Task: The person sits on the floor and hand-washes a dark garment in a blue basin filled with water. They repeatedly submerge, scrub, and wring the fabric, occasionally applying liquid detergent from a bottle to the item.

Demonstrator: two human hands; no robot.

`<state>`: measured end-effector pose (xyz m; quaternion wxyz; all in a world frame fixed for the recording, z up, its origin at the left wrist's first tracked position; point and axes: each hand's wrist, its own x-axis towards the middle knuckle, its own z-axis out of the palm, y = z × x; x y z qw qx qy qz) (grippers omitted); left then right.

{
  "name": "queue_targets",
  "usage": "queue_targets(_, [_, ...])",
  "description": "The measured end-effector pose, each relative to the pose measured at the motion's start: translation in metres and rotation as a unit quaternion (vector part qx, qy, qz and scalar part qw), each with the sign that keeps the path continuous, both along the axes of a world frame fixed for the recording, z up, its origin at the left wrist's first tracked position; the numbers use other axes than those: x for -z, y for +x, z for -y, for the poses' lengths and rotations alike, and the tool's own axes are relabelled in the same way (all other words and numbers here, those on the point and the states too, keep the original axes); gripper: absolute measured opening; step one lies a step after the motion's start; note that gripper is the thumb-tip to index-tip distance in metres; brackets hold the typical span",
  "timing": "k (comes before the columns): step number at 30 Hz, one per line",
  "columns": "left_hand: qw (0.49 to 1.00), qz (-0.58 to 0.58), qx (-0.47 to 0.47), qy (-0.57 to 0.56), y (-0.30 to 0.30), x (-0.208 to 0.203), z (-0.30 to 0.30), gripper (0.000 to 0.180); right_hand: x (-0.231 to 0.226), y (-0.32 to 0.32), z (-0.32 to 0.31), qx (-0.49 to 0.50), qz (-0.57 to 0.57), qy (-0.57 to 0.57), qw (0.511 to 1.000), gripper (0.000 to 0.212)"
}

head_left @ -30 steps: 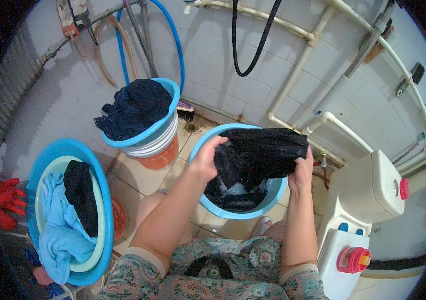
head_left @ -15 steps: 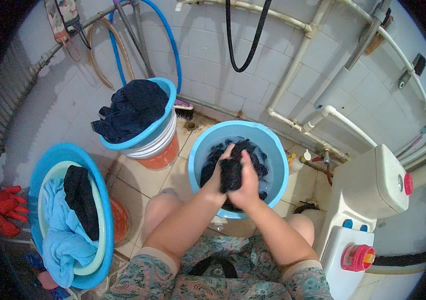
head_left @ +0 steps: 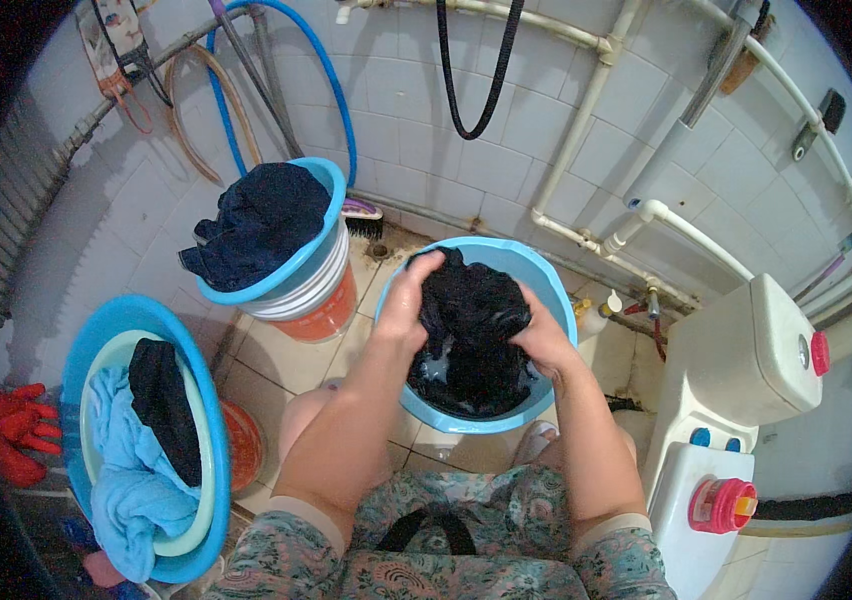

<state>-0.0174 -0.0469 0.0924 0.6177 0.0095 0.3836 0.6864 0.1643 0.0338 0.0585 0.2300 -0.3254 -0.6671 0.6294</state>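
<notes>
A wet black garment [head_left: 471, 310] is spread between my two hands over a light blue basin [head_left: 536, 262] on the floor in front of me. My left hand [head_left: 408, 305] grips its left side, the thumb along the upper edge. On the opposite side my right hand [head_left: 546, 335] holds the cloth, fingers partly tucked under it. The garment's lower part hangs into the basin, where some pale soapy water shows. How the cloth is folded, and what kind of garment it is, I cannot make out.
At left, a blue tub [head_left: 81, 350] holds a pale green basin with a light blue towel [head_left: 131, 500] and black cloth. Dark clothes [head_left: 271, 220] fill a basin on a stacked bucket [head_left: 316, 310]. A toilet [head_left: 726, 360] stands right; a pump bottle [head_left: 598, 315] is behind the basin.
My hands have moved apart, from squeezing a bunched piece of the black garment together to holding it spread wide over the basin.
</notes>
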Motion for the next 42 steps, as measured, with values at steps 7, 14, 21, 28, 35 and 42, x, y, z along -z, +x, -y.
queue_targets(7, [0.991, -0.109, -0.058, 0.052, -0.030, 0.004, 0.006, 0.025, -0.023, 0.015, 0.016, -0.198, -0.084, -0.249, 0.944, 0.079])
queue_targets(14, [0.976, -0.179, 0.124, -0.007, 0.015, -0.012, 0.011, 0.035, 0.002, 0.011, 0.002, 0.118, -0.313, -0.379, 0.863, 0.041])
queue_targets(21, [0.997, -0.056, 0.055, 0.027, 0.021, 0.022, -0.004, 0.029, -0.038, -0.031, 0.066, 0.174, -0.126, 0.074, 0.974, 0.072])
queue_targets(28, [0.992, -0.095, -0.086, -0.015, 0.065, 0.032, -0.003, 0.017, -0.019, -0.046, 0.042, 0.240, -0.078, 0.109, 0.961, 0.018])
queue_targets(35, [0.997, -0.067, -0.031, 0.008, 0.042, 0.040, 0.002, 0.028, -0.017, -0.048, 0.083, 0.211, -0.150, 0.280, 0.924, 0.016])
queue_targets(42, [0.989, -0.147, 0.012, -0.020, 0.055, 0.042, -0.006, 0.029, 0.011, -0.032, 0.021, 0.264, -0.055, -0.010, 0.963, 0.029])
